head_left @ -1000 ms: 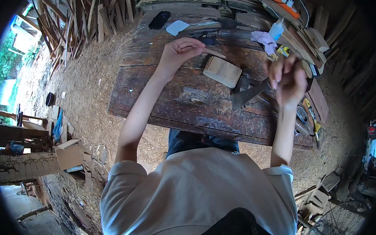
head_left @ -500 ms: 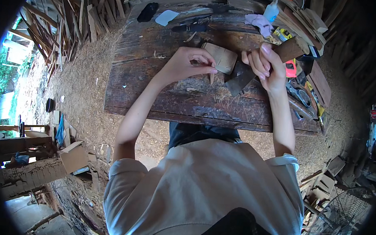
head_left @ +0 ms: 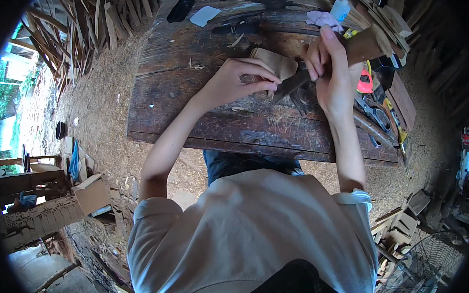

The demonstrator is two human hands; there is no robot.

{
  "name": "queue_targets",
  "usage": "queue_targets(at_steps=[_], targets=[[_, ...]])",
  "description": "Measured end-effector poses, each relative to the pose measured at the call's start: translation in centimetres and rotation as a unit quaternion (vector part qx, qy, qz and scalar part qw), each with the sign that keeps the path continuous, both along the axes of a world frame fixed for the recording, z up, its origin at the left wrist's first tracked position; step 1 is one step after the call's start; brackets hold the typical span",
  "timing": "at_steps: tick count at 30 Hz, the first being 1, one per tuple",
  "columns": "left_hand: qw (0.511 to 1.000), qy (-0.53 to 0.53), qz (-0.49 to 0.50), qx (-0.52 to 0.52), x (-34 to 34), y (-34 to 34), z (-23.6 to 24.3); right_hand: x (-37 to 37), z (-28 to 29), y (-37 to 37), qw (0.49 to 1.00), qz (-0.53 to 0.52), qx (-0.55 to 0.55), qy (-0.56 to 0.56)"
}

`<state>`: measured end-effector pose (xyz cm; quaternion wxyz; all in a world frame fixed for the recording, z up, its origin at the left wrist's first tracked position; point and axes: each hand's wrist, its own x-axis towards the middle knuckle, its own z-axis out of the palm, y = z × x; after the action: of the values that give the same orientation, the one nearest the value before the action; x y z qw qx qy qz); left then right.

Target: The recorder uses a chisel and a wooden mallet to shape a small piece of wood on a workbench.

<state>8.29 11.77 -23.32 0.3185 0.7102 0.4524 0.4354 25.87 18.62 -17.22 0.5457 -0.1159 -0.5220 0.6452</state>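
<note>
My left hand (head_left: 244,81) is closed in a pinch over the wooden bench (head_left: 183,111), its fingertips on a small wooden peg (head_left: 270,94), mostly hidden now. Just beyond those fingers lies a pale, flat wooden block (head_left: 278,64). My right hand (head_left: 330,72) is wrapped round a broad-bladed knife with a thick wooden handle (head_left: 367,46). Its dark blade (head_left: 291,85) slants down to the left, with the tip close beside the left fingertips. Whether the blade touches the peg I cannot tell.
To the right lie a red tape measure (head_left: 365,82), scissors (head_left: 380,119) and other tools. A pink cloth (head_left: 324,20) and a glue bottle (head_left: 340,9) stand at the back. A black object (head_left: 181,10) and a white piece (head_left: 205,16) lie far left.
The knife blade has swung left and tilted, coming up to the left fingertips. My right hand has turned with it. The left hand has shifted slightly right, still pinching the peg.
</note>
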Motion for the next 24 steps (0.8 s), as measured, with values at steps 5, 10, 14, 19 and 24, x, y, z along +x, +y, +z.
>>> queue_targets(at_steps=[5, 10, 14, 19, 24], targets=[[0.998, 0.039, 0.025, 0.038, -0.7, 0.0, 0.2, -1.8, 0.6, -0.6, 0.998, -0.064, 0.005, 0.006], [0.999, 0.037, 0.011, 0.027, -1.0, 0.1, 0.5, -2.6, -1.2, -1.1, 0.987, -0.138, 0.026, -0.083], [1.000, -0.008, 0.010, -0.021, -1.7, 0.0, 0.1, -1.5, 0.3, -1.2, 0.998, -0.055, 0.027, 0.008], [1.000, 0.025, 0.011, -0.008, -1.7, 0.0, 0.2, -2.5, -0.8, -1.4, 0.991, -0.124, 0.033, -0.049], [1.000, -0.007, -0.001, -0.027, -1.5, 0.2, 0.4, -2.1, 0.3, -1.7, 0.982, -0.181, 0.034, -0.040]])
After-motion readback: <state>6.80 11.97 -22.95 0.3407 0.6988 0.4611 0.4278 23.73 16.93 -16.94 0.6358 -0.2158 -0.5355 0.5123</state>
